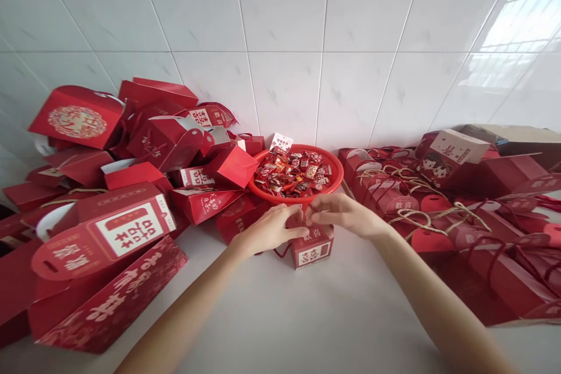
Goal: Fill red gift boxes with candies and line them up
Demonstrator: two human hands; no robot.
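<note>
A small red gift box with a white label stands on the grey table, just in front of an orange-red basket of wrapped candies. My left hand grips the box's upper left side, its thumb across the near face and its fingers behind. At the top right of the box, my right hand has its fingers curled over the upper flaps. A dark red cord hangs at the box's lower left. The fingertips of both hands nearly meet at the top.
Red boxes lie piled at the left, several with open flaps. More red boxes with rope and cord handles fill the right side. Behind them at the far right is a cardboard box. A tiled wall rises at the back.
</note>
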